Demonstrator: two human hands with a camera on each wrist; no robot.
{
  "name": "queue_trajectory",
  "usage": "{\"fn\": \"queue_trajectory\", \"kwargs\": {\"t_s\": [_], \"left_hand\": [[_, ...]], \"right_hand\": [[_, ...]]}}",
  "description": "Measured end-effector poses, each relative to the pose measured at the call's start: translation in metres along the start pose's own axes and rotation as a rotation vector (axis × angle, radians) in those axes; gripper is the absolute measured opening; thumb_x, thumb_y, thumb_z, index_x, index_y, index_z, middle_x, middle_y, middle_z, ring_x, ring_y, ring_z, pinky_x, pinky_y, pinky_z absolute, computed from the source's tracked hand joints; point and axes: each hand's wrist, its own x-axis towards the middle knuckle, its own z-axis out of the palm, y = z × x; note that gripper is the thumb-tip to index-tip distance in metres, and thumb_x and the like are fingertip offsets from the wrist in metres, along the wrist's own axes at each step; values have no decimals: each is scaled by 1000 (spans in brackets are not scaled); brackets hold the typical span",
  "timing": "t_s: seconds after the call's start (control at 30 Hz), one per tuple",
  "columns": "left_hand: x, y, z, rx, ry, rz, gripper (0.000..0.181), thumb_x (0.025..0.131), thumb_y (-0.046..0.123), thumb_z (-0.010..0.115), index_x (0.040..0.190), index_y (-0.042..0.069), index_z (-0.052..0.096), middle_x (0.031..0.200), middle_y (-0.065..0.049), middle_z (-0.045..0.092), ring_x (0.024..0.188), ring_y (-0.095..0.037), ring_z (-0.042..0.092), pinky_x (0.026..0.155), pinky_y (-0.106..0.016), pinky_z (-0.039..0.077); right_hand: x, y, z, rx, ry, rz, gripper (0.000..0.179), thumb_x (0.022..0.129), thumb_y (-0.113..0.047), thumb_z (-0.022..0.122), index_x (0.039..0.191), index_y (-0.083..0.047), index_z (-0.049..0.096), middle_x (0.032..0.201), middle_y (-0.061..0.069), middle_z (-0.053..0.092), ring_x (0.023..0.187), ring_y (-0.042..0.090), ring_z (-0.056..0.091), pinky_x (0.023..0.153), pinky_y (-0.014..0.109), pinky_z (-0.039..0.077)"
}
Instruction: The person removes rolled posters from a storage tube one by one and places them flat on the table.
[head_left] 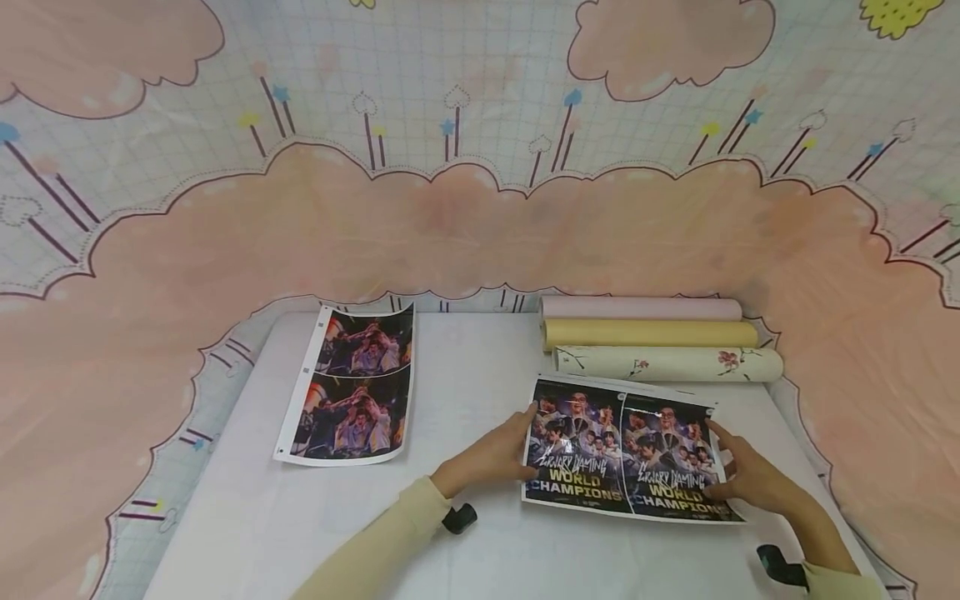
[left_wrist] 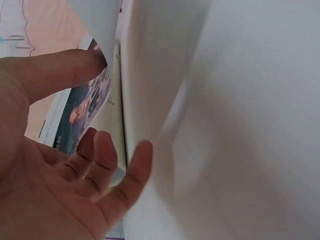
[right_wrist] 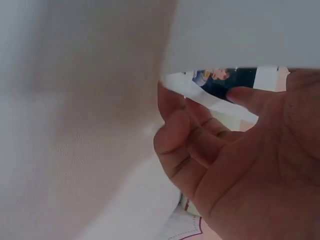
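A glossy printed sheet (head_left: 577,442) with two side-by-side posters reading "WORLD CHAMPIONS" is held by both hands, slightly bowed, over the white table. My left hand (head_left: 495,454) grips its left edge. In the left wrist view, the thumb (left_wrist: 65,72) lies on the printed side while the other fingers curl beneath. On the opposite edge, my right hand (head_left: 757,475) holds the sheet with its thumb on top; in the right wrist view its fingers (right_wrist: 175,145) bend behind the paper. Further left lies a second printed sheet (head_left: 356,421) with two stacked photos, touched by neither hand.
Three rolls stand behind the held sheet: a pale pink roll (head_left: 637,308), a yellow roll (head_left: 648,334) and a white flower-patterned roll (head_left: 675,364). The white table (head_left: 465,358) is bordered by a patterned cloth (head_left: 450,233) with clouds.
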Motion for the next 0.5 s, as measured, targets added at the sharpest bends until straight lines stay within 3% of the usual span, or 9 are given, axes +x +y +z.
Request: {"fn": "queue_trajectory", "kwargs": {"t_s": [0.07,0.17,0.3,0.5], "left_hand": [[4,4,4,45,-6,-12,113,76,26,85,157,2,9,154,-16,39,138,-26,45,114,-36,39],[8,10,10,132,-11,-31,116,75,30,86,156,0,10,154,-17,40,141,-28,42,115,-37,38],[12,17,15,239,-4,-52,115,73,36,86,156,0,15,152,-16,44,138,-30,44,109,-39,44],[24,27,22,359,24,-48,110,74,42,84,155,1,21,149,-10,48,127,-24,50,101,-34,49]], "right_hand": [[1,2,-1,-27,-5,18,116,70,-11,85,153,6,6,124,37,36,85,25,57,66,34,50],[4,4,-3,-114,9,26,115,68,-12,85,151,9,8,121,38,36,87,29,55,71,43,52],[7,6,-5,-216,41,48,112,67,-15,84,149,12,12,122,41,35,94,41,54,82,60,51],[13,9,-14,-265,64,104,106,70,-11,80,149,12,13,123,43,30,98,51,53,86,66,48]]}}
